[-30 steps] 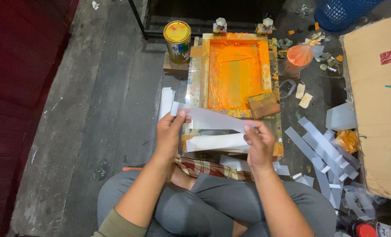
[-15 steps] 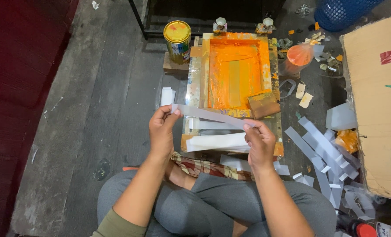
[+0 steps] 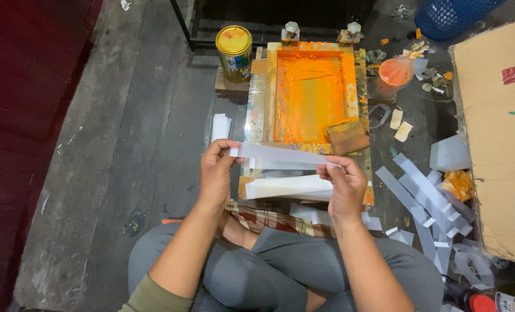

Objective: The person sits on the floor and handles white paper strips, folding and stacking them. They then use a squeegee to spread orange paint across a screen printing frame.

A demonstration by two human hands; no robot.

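Dark floor [image 3: 124, 144] | one orange screen frame [image 3: 309, 92] | two hands [image 3: 216, 176] [image 3: 345, 188], fingers pinching one white strip [image 3: 280, 154]

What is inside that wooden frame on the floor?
The frame holds orange ink spread over its screen, with a brown squeegee on the near right corner. Whatever lies under the screen is covered.

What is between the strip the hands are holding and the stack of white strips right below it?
Nothing visible. The left hand and right hand hold the white strip by its ends above the stack of white strips, with an open gap between them.
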